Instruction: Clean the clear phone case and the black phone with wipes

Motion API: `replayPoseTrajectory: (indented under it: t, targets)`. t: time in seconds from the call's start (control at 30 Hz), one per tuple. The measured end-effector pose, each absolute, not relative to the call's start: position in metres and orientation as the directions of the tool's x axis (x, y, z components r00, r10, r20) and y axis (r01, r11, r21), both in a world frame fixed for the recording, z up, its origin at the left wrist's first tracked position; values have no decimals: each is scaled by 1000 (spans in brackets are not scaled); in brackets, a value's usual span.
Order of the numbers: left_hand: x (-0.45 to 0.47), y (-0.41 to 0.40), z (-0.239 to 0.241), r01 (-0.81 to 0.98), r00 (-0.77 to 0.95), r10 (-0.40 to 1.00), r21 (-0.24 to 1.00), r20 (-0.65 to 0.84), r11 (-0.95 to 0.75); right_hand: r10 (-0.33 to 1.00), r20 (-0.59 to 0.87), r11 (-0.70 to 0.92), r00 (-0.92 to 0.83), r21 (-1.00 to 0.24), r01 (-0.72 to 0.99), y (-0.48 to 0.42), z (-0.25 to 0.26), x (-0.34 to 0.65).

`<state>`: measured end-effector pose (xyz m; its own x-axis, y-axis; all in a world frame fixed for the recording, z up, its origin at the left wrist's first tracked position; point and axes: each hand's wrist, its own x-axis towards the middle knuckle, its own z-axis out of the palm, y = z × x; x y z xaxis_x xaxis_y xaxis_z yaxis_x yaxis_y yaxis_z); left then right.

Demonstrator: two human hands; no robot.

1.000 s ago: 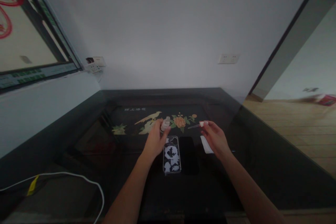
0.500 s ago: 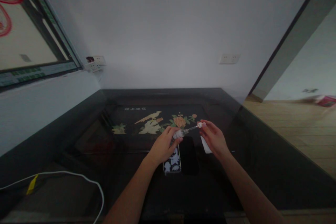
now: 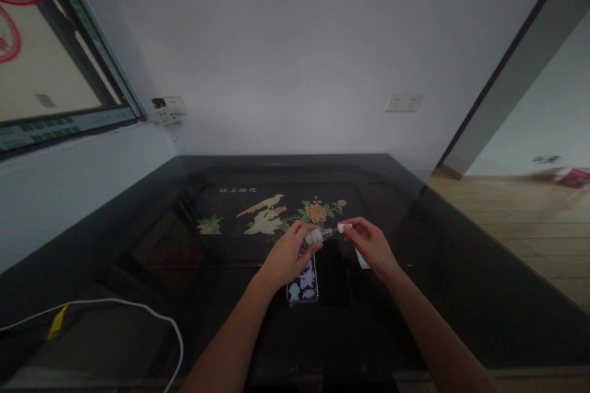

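Note:
My left hand (image 3: 288,258) is closed around a small clear bottle (image 3: 314,236), tilted with its neck toward the right. My right hand (image 3: 369,245) pinches the white cap (image 3: 343,228) of a thin stem, perhaps a dropper. The stem's visible part is short and lines up with the bottle's mouth; the cap stays a little apart from the neck. Below my left hand lies a phone case (image 3: 302,287) with a pale pattern on dark. Beside it is a black phone-shaped slab (image 3: 334,276). A white flat piece (image 3: 362,260) lies partly hidden behind my right hand.
The dark glossy table (image 3: 221,331) carries a bird-and-flower picture (image 3: 265,215). A white cable (image 3: 138,306) with a yellow tag (image 3: 57,323) curves across the left front. Wall sockets (image 3: 404,103) sit behind, and a window (image 3: 59,61) is at the left.
My right hand has moved left and slightly down, bringing the cap nearer the bottle. Most of the stem that showed before has gone into the bottle's neck. My left hand has hardly moved.

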<state>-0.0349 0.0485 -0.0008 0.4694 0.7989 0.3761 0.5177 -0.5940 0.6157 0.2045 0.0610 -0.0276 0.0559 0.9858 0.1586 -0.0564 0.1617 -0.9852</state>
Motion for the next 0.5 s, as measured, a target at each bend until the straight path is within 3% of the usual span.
replayPoseTrajectory:
  t: [0.17, 0.5]
  targets:
    - [-34, 48, 0, 503, 499, 780, 607, 378, -615, 989, 137, 136, -50, -991, -19, 56, -24, 199]
    - [-35, 48, 0, 504, 518, 772, 597, 369, -624, 985, 146, 154, -93, -983, 95, 49, -14, 194]
